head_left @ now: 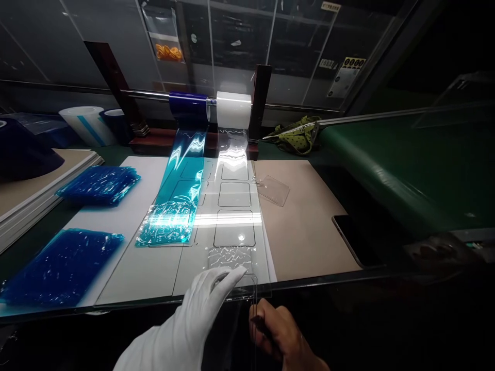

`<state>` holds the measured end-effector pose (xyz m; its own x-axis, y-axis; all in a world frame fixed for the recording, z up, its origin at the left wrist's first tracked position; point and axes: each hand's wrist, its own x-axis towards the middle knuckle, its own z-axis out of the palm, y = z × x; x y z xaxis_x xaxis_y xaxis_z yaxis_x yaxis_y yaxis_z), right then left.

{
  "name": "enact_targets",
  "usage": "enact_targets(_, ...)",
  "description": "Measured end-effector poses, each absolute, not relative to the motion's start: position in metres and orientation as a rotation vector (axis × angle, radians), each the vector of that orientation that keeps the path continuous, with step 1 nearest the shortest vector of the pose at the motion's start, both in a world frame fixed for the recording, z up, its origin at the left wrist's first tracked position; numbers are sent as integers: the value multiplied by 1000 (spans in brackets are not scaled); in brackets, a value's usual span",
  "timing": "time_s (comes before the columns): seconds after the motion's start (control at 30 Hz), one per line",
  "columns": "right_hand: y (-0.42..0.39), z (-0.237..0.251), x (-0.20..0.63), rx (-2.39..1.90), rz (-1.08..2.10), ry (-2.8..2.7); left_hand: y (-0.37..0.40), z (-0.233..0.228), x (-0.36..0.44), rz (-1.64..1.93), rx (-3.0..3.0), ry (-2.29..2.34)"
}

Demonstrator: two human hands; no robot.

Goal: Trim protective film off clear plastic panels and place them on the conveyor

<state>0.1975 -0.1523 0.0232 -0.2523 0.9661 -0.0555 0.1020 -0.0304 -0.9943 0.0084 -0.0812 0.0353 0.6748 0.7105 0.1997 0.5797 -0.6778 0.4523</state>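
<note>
So, starting at the fingers: the left hand [193, 314], in a white glove, is sitting at the bottom centre of the frame with its fingertips [235, 272] pressing flat and together on the near end of the clear film strip [232, 226]. The right hand [278, 332] is bare, lower right of centre, and its fingers are curling in on something thin and dark; I can't tell what it is, and I can't tell if it's fully clamped.

Between both hands a clear plastic sheet [247, 291] is lying at the table edge, just touching the gloved fingertips. I'm reading this as the step where the film end is getting held down over a piece. The next move, I'm guessing, calls for keeping the film flat and lining the dark thing up with the piece's edge without wrinkling anything.

Going outward: the clear film is running up the middle to a white roll [233, 109], and a blue film strip [178, 198] is running alongside it to a blue roll [188, 107], both on a rod at upper centre. Blue stacks [98, 184] are lying at the left, a loose clear piece [274, 189] right of centre, and a green conveyor belt [406, 165] is filling the right.

Writing: there are stickers on the glass panel [346, 74] at the upper right, but they're too small for me to read.
</note>
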Motion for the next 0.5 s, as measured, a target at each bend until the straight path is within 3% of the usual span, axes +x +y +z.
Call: enact_targets(0.5,-163,3,199,-1079,1236,-1377,-75,47,34,504,2638,949)
